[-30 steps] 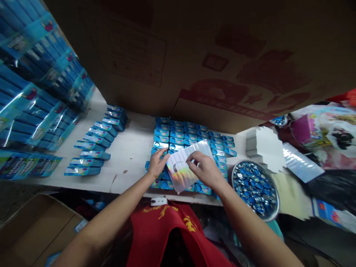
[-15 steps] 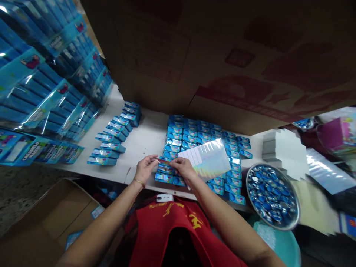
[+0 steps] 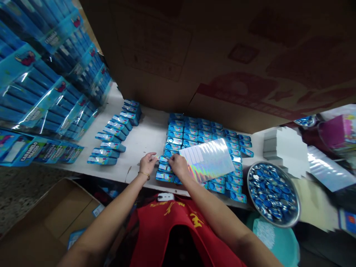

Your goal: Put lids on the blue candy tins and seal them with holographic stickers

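Note:
A small shiny sticker (image 3: pixel 162 159) is stretched between my two hands, low over the rows of blue tins (image 3: pixel 175 134). My left hand (image 3: pixel 146 165) pinches its left end, at the left edge of the rows. The other end is in the fingertips of my right hand (image 3: pixel 179 166), whose fingers partly hide it. Whether the sticker touches the tin below cannot be made out. Beside my right hand, a rainbow-shining sticker sheet (image 3: pixel 213 159) lies across the tins, with several pale strips at its left side.
More blue tins (image 3: pixel 107 148) stand in a slanting line on the left. Blue display boxes (image 3: pixel 39 100) are stacked beyond them. A large carton (image 3: pixel 194 55) looms over the table's back. On the right are a metal bowl (image 3: pixel 250 207) of blue caps and a white card stack (image 3: pixel 289 152).
The sticker has turned from a reddish edge-on strip to a flatter, bright face over a tin. My hands have shifted slightly, the left one to the right. The sheet's rainbow glare has changed.

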{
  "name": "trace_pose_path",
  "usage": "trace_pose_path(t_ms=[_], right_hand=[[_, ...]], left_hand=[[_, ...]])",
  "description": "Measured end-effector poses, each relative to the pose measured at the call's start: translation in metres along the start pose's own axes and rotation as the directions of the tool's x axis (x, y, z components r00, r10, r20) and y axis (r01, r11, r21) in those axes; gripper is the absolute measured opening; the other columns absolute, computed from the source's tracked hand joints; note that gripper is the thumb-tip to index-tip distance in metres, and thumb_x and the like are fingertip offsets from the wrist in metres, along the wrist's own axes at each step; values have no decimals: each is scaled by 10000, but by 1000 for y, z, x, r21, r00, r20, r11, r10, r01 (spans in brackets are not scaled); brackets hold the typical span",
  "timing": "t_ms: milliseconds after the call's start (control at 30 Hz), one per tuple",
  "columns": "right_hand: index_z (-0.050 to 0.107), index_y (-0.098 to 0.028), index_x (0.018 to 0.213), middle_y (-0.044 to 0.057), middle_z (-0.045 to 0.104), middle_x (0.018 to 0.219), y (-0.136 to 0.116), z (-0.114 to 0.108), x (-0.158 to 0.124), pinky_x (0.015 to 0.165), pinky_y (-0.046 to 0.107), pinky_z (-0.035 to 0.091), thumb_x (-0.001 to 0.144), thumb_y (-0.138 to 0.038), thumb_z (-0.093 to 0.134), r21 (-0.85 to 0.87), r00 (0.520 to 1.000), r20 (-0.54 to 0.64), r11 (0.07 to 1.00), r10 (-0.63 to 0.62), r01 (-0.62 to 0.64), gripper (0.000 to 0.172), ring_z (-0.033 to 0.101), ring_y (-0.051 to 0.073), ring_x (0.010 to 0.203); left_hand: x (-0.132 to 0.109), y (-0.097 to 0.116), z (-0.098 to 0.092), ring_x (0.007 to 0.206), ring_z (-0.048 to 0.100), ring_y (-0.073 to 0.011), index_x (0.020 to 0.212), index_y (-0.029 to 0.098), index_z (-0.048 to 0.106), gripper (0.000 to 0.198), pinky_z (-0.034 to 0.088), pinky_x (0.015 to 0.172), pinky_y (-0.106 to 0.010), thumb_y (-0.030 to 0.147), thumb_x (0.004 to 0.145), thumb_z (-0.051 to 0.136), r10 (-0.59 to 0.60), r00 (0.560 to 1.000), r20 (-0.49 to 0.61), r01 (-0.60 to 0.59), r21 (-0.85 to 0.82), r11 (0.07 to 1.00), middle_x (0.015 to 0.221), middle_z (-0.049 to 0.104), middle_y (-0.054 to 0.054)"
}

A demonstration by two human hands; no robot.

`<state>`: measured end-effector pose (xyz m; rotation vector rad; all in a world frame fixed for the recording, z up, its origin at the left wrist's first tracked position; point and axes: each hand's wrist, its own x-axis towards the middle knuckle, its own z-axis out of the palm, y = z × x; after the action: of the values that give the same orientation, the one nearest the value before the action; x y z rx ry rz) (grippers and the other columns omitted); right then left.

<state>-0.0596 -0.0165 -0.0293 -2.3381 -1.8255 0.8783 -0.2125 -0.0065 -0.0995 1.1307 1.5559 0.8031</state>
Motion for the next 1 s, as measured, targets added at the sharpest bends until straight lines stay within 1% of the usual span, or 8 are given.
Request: trace_pose_path(t_ms=[133,233,367,433,533,633,800,1000], right_hand=[[553,-193,961,74,634,831,1,2,-12,598,259,397,843,-299,362,-229,994,-14,969,-104,98,248,597,190,740],[438,-221,1160,87,621,892,3,5,-25,587,261,407,854,-205,313,-347,965,77,901,-249,260,331,598,185,742],[344,-216,1261,88,618,843,7,-4,-37,583,268,418,828,-164,340,-387,944,163,862,-286,328,436,590,186,704],[377,-228,1246,77,608,860,19,-20,-38,612,262,420,845,-216,331,-338,938,72,877,-339,343,404,577,175,725],[457,-226,1191,70,575,930,53,-60,-28,717,242,407,868,-234,290,-251,905,-229,920,-360,302,364,535,156,839],[497,-212,1161,85,531,1018,97,-98,-5,787,282,380,867,-203,290,-279,843,-449,942,-298,184,360,473,181,918],[533,-232,1129,84,517,1070,138,-110,36,763,310,369,858,-232,362,-491,863,-184,804,-470,334,321,449,198,869],[515,-149,1129,104,527,1093,157,-87,35,752,305,359,863,-150,324,-559,815,-103,711,-570,427,328,457,183,852]], left_hand=[[1,-5,5,609,582,-135,941,145,588,346,446,616,-249,331,650,570,34,999,-7,-33,102,994,630,613,-4],[2,-4,3,607,577,-137,939,156,589,323,444,618,-250,320,663,555,60,998,-17,-55,205,977,631,606,0],[1,17,2,680,572,-154,952,152,588,288,449,664,-270,294,722,487,136,985,-108,-102,277,955,735,614,-39],[-1,39,11,780,568,-162,982,164,580,291,444,723,-278,301,765,443,257,963,-83,-225,274,935,860,615,-63],[-4,77,40,940,527,-172,1046,201,557,309,398,844,-296,317,782,447,448,887,111,-462,242,853,1001,592,-60],[2,103,78,970,516,-202,1063,196,557,379,384,865,-323,328,708,559,452,845,285,-520,240,820,1024,592,-67],[21,108,122,749,590,-190,775,164,648,139,443,713,-303,189,653,586,201,898,391,-329,294,897,772,655,-44],[22,100,129,766,600,-173,773,152,639,126,449,704,-277,187,678,564,185,923,337,-284,274,919,779,665,-44]])
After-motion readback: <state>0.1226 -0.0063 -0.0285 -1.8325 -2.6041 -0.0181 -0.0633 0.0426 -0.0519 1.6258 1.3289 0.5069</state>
